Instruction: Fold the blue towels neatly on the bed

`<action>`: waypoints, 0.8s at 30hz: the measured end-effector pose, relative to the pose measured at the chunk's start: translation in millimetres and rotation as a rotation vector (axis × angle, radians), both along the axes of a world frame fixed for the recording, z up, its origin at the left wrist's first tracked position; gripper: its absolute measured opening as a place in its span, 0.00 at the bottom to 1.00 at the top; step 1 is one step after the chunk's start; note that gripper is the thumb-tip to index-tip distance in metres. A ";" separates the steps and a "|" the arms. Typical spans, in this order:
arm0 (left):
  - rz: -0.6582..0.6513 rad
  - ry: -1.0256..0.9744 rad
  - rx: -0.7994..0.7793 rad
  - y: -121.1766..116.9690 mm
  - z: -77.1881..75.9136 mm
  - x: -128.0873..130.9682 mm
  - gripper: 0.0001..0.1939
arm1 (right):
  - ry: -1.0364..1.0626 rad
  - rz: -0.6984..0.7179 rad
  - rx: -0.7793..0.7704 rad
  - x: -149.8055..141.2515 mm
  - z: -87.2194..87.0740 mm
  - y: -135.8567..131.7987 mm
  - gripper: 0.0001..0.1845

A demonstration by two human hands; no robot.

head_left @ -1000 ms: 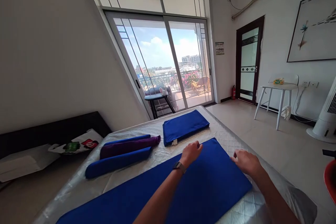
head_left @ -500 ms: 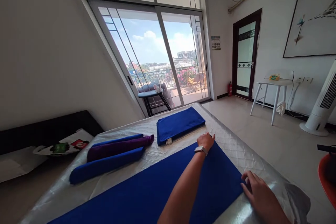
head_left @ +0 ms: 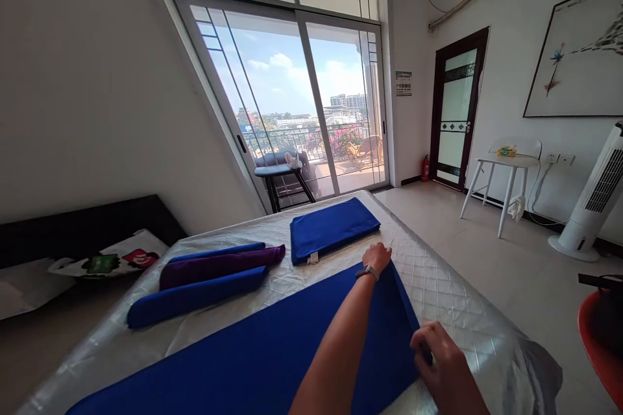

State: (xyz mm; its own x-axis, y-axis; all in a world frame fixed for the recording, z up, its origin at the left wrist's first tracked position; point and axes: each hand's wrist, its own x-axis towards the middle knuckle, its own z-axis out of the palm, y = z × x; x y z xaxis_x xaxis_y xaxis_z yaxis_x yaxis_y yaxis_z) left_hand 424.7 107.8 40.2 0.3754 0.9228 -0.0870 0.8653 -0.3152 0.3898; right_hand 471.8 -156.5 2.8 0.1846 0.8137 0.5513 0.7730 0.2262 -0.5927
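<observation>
A long blue cloth (head_left: pixel 272 350) lies spread over the plastic-covered mattress (head_left: pixel 452 292). My left hand (head_left: pixel 378 255), with a watch on its wrist, is closed on the cloth's far right corner. At the near right corner, my right hand (head_left: pixel 440 353) pinches the cloth's edge between bent fingers. Between the two hands, the right end of the cloth is lifted and turned inward in a narrow fold. Just beyond my left hand sits a flat folded blue cloth (head_left: pixel 335 227) with a white tag.
Blue rolls and a purple roll (head_left: pixel 221 267) lie on the mattress's left side. Past the bed stand a black stool (head_left: pixel 277 170) and a glass sliding door. To the right are a white chair (head_left: pixel 509 160), a tower fan (head_left: pixel 594 201) and a red chair (head_left: pixel 596 331).
My right hand has moved left, bringing the near corner of the blue cloth inward. My left hand has shifted slightly left, and the cloth's right edge now folds over.
</observation>
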 end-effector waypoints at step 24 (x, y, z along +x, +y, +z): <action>0.511 -0.157 -0.001 -43.2 71.9 -520.4 0.10 | -0.255 1.184 0.025 -389.3 64.3 54.1 0.06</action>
